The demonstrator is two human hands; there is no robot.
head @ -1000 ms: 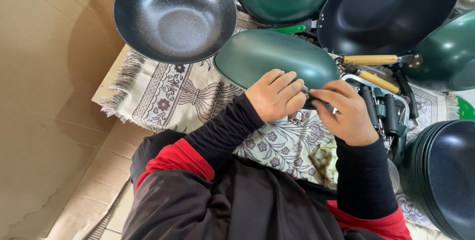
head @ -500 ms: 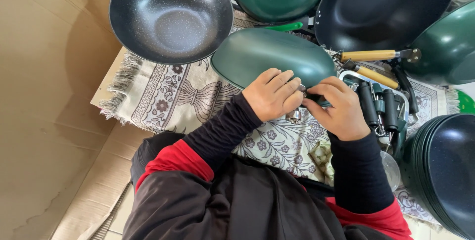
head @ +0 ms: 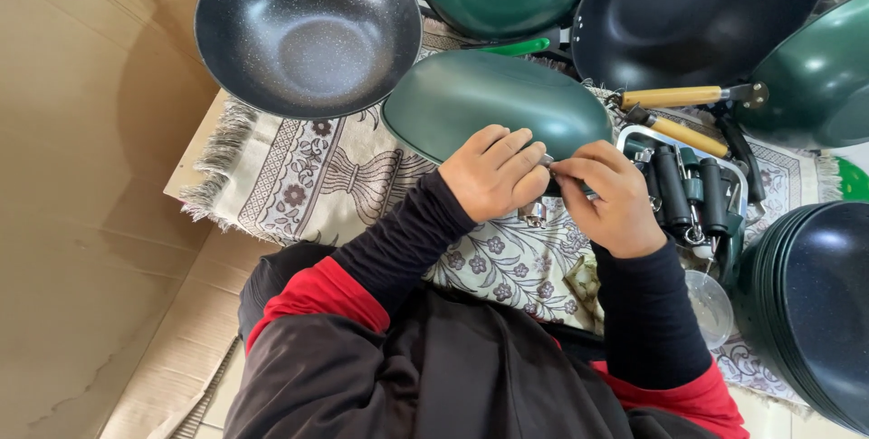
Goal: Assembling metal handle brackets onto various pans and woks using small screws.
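- Left hand (head: pixel 493 175) clasps the upturned green pan (head: pixel 493 104) at its near rim — steadying it over the patterned cloth (head: pixel 299 167).
- Right hand (head: pixel 611 196) pinches a small metal fitting (head: pixel 549 162) against that rim — the loose handles (head: pixel 679 190) lie just beside.

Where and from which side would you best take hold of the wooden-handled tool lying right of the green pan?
Probably by the wooden handle, from above. The wooden-handled tool lies nearly flat, its handle bare on top, the metal end pointing right. The second wooden handle just below crowds a sideways approach.
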